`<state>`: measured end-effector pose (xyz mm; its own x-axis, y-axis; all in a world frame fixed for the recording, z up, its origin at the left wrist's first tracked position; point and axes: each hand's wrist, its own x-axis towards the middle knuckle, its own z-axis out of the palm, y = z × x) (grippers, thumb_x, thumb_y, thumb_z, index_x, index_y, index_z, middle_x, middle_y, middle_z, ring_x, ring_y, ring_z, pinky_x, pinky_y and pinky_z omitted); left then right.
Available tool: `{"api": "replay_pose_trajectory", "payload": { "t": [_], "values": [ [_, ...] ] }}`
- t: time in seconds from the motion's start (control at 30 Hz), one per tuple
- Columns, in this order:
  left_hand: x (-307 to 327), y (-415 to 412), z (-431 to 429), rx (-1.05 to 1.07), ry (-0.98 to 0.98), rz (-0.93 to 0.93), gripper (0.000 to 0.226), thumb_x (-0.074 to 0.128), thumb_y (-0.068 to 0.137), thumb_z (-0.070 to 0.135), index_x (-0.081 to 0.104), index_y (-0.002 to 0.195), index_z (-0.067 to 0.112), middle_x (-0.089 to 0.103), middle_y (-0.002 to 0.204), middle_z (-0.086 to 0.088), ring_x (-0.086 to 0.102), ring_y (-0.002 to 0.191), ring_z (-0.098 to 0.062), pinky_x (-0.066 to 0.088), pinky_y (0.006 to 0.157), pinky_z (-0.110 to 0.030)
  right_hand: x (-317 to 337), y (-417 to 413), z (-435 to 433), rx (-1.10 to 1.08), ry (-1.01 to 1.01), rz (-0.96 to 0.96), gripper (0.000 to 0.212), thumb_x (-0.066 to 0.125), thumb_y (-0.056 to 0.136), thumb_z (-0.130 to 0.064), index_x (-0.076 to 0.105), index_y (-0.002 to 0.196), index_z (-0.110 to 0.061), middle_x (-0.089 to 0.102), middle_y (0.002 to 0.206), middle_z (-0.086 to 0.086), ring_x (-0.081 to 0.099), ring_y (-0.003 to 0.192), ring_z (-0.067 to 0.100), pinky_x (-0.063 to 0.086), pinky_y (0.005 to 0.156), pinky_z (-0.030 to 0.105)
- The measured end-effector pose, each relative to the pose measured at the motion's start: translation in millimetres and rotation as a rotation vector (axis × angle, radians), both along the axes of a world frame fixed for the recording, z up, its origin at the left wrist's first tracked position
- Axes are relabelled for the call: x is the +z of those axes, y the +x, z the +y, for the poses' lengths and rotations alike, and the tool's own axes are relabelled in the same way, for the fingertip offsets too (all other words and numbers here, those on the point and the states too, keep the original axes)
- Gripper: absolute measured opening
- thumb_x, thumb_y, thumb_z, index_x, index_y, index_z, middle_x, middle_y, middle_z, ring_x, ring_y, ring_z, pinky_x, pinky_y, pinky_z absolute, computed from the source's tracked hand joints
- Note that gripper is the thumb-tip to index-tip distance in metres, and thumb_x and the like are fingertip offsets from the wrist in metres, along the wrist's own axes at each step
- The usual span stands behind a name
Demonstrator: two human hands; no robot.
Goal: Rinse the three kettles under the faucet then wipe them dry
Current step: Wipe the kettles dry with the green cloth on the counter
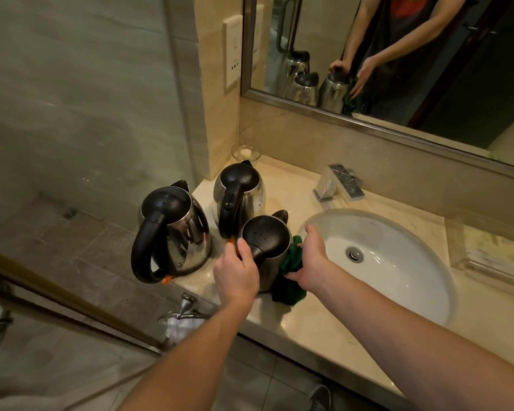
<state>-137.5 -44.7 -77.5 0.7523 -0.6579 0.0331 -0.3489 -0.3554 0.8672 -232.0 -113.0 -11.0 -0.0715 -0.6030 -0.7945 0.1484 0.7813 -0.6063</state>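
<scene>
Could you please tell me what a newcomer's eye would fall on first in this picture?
Three steel kettles with black lids stand clustered on the counter left of the white sink: the left kettle, the back kettle and the front kettle. The left hand grips the front kettle's handle while the right hand presses a green cloth against its side. Above, the mirror repeats the scene.

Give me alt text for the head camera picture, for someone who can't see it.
A person's left hand grips the handle of the front kettle on a bathroom counter while the right hand presses a green cloth to its side. The left kettle and back kettle stand beside it; a white sink and faucet lie to the right.
</scene>
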Motion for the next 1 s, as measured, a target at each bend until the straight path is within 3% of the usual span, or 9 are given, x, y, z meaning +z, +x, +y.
{"api": "replay_pose_trajectory", "payload": {
  "t": [0.33,0.67,1.0],
  "values": [
    [-2,6,-1,-0.059,0.015,-0.029,0.038,0.032,0.100,0.039,0.051,0.076,0.015,0.054,0.070,-0.003,0.053,0.071,-0.020,0.037,0.062,-0.031,-27,-9,-6,0.064,0.084,-0.044,0.083,0.044,0.089,-0.066,0.020,0.155,-0.021,0.024,0.159,0.007,0.020,0.147,0.034,0.025,0.115,0.057],
    [-2,19,-3,-0.205,0.037,-0.077,0.038,0.034,0.100,0.036,0.051,0.074,0.014,0.052,0.066,-0.002,0.052,0.064,-0.015,0.043,0.059,-0.035,-4,-21,-31,0.304,-0.163,0.148,0.068,0.032,0.099,-0.060,0.037,0.147,-0.012,0.041,0.150,0.003,0.027,0.144,0.028,0.026,0.115,0.053],
    [-6,26,-6,-0.271,0.037,-0.074,0.039,0.034,0.100,0.038,0.048,0.069,0.018,0.052,0.062,-0.002,0.053,0.058,-0.013,0.039,0.053,-0.028,-40,-23,-36,0.319,-0.085,0.130,0.076,0.030,0.095,-0.068,0.038,0.146,-0.012,0.040,0.150,0.008,0.030,0.142,0.029,0.024,0.114,0.051]
  ]
}}
